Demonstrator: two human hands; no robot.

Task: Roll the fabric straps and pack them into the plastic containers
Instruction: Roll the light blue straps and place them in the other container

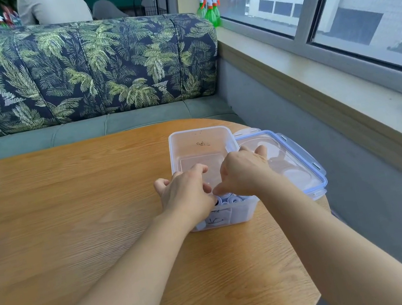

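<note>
Both hands meet over the near end of a clear plastic container (201, 136) on a wooden table (69, 201), forearms reaching in from below. Left hand (188, 194) curls its fingers down above the rolled straps (231, 199) packed inside; its grip is hidden. Right hand (245, 171), touching the left, has its thumb pointing inward and its fingers bent past the container's right wall toward the blue-clipped lid (292, 163) alongside; whether it grips anything is unclear.
</note>
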